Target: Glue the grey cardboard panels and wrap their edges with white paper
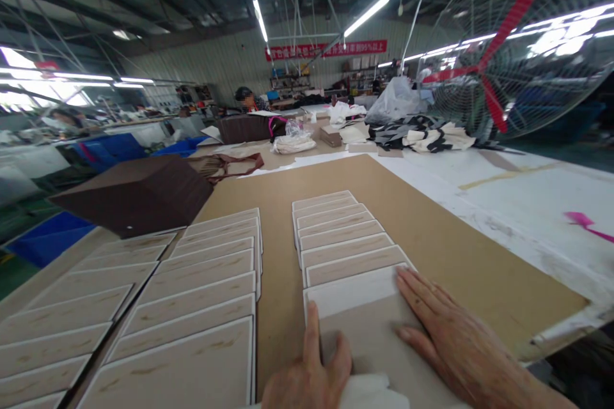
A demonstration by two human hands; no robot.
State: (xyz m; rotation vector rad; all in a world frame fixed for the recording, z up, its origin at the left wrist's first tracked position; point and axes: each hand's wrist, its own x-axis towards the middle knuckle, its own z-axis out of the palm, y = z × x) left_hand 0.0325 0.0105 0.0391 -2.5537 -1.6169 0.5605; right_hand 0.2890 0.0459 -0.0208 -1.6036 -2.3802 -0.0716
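Note:
In the head view, a grey-beige panel (374,339) with a white strip along its far edge lies at the front of a row of overlapping panels (345,243). My left hand (311,370) touches its left side, the index finger stretched toward the far left corner and the thumb apart. Over its right side my right hand (446,326) is spread, fingertips at the far right corner. Neither hand grips anything. Something white (371,391), partly cut off by the frame, shows beside my left hand; I cannot make out what it is.
Two more rows of overlapping panels (192,294) lie on the left. A dark brown stack (139,192) stands behind them on the brown board (364,179). Fabric scraps (422,131) and plastic bags lie farther back. A large fan (484,67) stands right; a person (249,99) is beyond.

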